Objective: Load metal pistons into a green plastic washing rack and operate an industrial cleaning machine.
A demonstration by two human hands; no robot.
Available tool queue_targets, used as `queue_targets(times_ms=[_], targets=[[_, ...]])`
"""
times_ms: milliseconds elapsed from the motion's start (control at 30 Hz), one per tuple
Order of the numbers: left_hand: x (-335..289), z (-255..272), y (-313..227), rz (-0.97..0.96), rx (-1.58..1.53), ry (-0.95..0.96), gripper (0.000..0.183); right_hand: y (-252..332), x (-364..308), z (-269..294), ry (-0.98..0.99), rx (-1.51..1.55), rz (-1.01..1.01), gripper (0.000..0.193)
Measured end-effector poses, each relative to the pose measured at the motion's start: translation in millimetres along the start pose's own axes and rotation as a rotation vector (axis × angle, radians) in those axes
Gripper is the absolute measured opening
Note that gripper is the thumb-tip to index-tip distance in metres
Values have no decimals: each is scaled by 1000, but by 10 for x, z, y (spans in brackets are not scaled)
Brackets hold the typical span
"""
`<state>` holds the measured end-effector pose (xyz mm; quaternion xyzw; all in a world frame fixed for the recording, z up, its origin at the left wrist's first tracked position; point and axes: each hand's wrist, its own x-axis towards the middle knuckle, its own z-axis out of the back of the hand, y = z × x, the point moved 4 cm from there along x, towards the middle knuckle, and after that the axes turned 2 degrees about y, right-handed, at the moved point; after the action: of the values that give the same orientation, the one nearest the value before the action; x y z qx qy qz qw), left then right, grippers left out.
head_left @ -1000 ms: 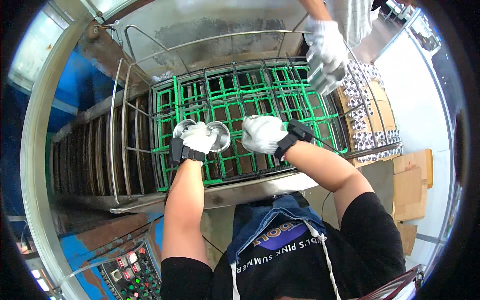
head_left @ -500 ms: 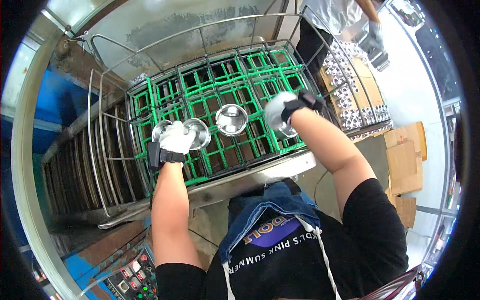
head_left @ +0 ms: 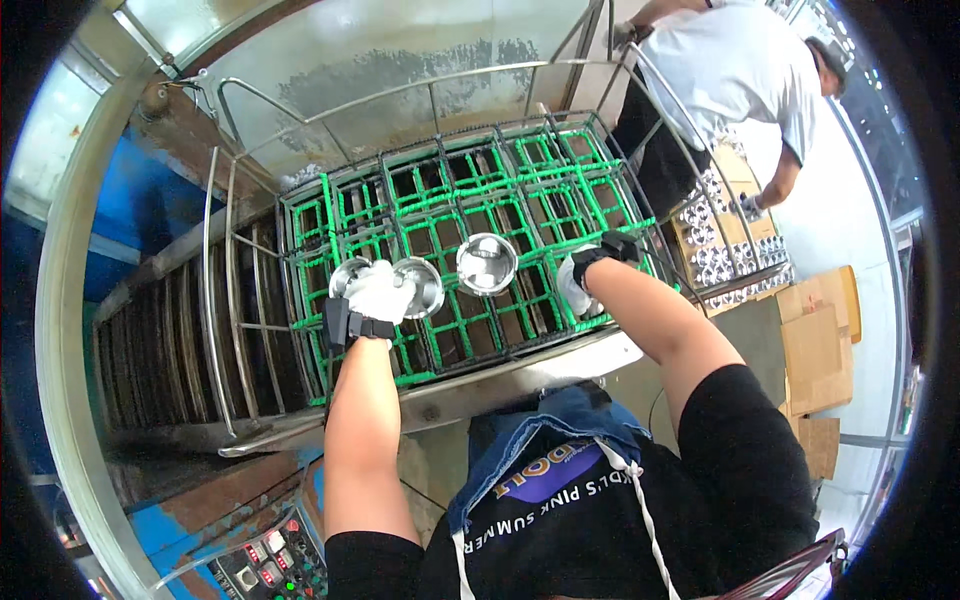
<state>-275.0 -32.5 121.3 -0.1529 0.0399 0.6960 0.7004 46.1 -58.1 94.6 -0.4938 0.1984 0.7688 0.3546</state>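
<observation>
My gloved left hand is between two shiny round metal cups on the green-wrapped wire rack. One metal cup lies partly covered on its left, the other metal cup tilts open-side up on its right. The fingers are bent against the cups, their tips partly hidden. A third metal cup sits untouched at the rack's middle. My gloved right hand is low at the rack's right front, fingers curled down around another metal cup, mostly hidden under the hand.
Metal rails curve around the rack. To the far right, a co-worker bends over many small metal parts on cardboard. Flattened cardboard lies at right. A control box with buttons stands lower left.
My right hand has come down toward the rack's right front edge. My left hand keeps its place among the cups. The co-worker has leaned into view, and the whole view has shifted slightly.
</observation>
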Motion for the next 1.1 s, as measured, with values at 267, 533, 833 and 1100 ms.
queue_targets(times_ms=[267, 533, 833, 1100], targets=[[-18, -54, 34, 60, 41, 9, 56, -125, -834, 592, -326, 501, -324, 51], [-13, 12, 7, 44, 0, -1, 56, 190, -598, 1169, -580, 421, -383, 65], [-51, 44, -14, 71, -13, 4, 59, 261, -355, 1040, -846, 409, -396, 35], [-111, 143, -120, 136, -16, 8, 52, 473, -2113, 913, -1465, 861, -153, 38]])
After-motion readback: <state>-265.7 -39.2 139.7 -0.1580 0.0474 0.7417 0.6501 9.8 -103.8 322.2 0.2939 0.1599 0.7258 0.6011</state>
